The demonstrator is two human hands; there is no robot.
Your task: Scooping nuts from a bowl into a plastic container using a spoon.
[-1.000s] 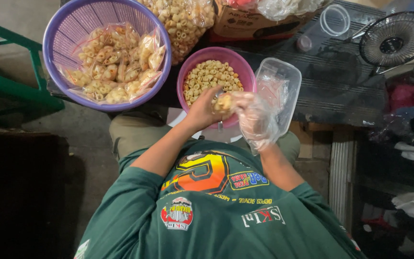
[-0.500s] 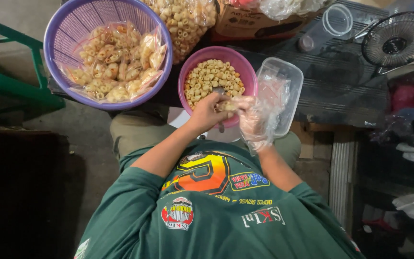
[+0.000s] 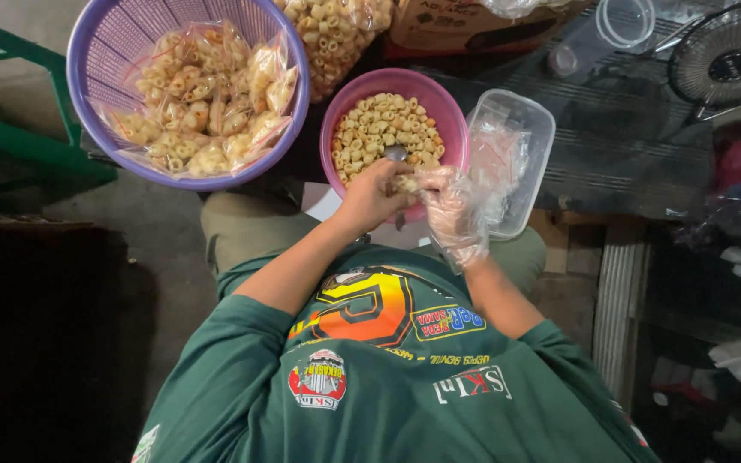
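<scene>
A small clear plastic bag (image 3: 460, 210), mouth toward 9 o'clock, is clamped in the right hand (image 3: 449, 206). The left hand (image 3: 373, 195) meets it from 9 o'clock, fingers pinched together on ring-shaped crackers at the bag's mouth, over the one pink bowl (image 3: 452, 129) of crackers. One clear tub (image 3: 532, 146) lies at 3 o'clock; one purple basket (image 3: 100, 51) of several filled bags at 10 o'clock.

Both forearms reach forward, bent at elbows; left hand (image 3: 376, 195) and right hand (image 3: 452, 206) meet, fingers curled.
</scene>
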